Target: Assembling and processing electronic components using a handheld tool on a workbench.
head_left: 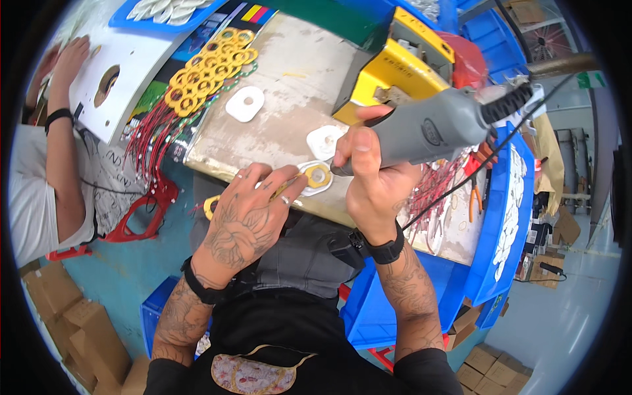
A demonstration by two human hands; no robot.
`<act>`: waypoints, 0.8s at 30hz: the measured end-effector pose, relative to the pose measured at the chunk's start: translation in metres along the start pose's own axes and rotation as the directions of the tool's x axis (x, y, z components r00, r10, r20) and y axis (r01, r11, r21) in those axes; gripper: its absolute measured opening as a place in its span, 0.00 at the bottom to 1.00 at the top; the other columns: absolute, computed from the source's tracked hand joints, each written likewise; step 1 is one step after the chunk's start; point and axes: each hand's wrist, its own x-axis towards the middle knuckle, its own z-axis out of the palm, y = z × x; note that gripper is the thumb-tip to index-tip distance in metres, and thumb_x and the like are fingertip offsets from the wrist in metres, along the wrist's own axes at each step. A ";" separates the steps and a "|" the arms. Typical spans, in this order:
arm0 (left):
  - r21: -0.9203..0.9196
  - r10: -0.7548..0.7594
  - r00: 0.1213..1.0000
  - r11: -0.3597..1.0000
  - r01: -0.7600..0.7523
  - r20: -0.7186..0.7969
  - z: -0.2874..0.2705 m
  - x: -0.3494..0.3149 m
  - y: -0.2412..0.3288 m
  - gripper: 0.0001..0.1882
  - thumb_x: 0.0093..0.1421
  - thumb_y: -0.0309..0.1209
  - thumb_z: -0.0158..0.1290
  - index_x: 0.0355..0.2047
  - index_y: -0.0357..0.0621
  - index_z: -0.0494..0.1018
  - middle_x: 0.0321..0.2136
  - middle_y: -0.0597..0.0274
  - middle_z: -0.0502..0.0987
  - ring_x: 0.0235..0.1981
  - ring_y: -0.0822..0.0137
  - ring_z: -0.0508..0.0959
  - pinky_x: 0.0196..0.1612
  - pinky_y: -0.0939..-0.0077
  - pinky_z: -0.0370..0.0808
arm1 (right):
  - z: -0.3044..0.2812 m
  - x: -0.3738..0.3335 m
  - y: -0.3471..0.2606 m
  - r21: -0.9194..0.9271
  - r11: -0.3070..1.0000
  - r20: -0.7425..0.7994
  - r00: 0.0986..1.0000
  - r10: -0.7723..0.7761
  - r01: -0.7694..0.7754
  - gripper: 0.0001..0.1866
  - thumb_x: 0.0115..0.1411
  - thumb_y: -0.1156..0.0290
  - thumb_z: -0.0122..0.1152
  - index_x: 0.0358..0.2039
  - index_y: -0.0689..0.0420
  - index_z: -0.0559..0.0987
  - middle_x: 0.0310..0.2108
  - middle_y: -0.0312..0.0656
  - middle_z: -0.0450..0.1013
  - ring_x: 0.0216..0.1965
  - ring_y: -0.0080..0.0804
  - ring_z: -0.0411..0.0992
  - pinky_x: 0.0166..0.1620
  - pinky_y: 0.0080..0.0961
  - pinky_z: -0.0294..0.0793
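Observation:
My right hand (372, 164) is wrapped round a grey corded power tool (431, 128), its nose pointing left toward the workpiece. A round yellow ring (318, 176) sits in a white plastic piece (316, 191) near the table's front edge. My left hand (253, 204) steadies that piece, fingertips pressed at its left side. Just beyond lies another white plastic piece (324, 141) with a hole, and a third white piece (245, 104) rests further left. Partly hidden beside my left hand, another yellow ring (211, 207) shows at the table's edge. The tool's tip is hidden by my fingers.
Many yellow rings (204, 72) with red wires lie at the far left. A yellow metal box (401, 62) stands at the back. Blue bins (490, 253) with white parts stand right, near red wires (438, 191). A black cable (490, 158) trails from the tool. Another person's arm (62, 131) is at left.

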 end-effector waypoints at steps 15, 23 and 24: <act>-0.029 0.037 0.999 0.999 -0.038 -0.008 0.014 0.002 0.005 0.24 0.57 0.21 0.60 0.55 0.40 0.77 0.54 0.56 0.77 0.47 0.52 0.76 0.51 0.56 0.77 | -0.032 0.074 -0.006 0.122 0.986 -0.212 0.974 -0.082 0.110 0.12 0.71 0.68 0.65 0.46 0.64 0.75 0.32 0.37 0.76 0.24 0.21 0.73 0.30 0.21 0.74; -0.020 0.016 1.000 1.000 -0.016 0.000 0.016 0.001 0.005 0.23 0.56 0.23 0.59 0.54 0.42 0.78 0.54 0.59 0.77 0.48 0.54 0.76 0.53 0.58 0.77 | -0.004 0.014 -0.031 0.300 0.950 -0.129 0.983 0.131 -0.087 0.17 0.70 0.67 0.65 0.49 0.68 0.75 0.25 0.37 0.74 0.25 0.22 0.72 0.32 0.21 0.71; -0.014 0.005 1.000 1.000 -0.005 0.021 0.016 0.001 0.005 0.23 0.55 0.22 0.59 0.54 0.43 0.79 0.54 0.60 0.77 0.49 0.55 0.76 0.53 0.59 0.77 | 0.001 0.004 -0.032 0.322 0.941 -0.109 0.983 0.148 -0.106 0.17 0.69 0.68 0.66 0.48 0.69 0.75 0.26 0.37 0.75 0.25 0.22 0.72 0.33 0.21 0.72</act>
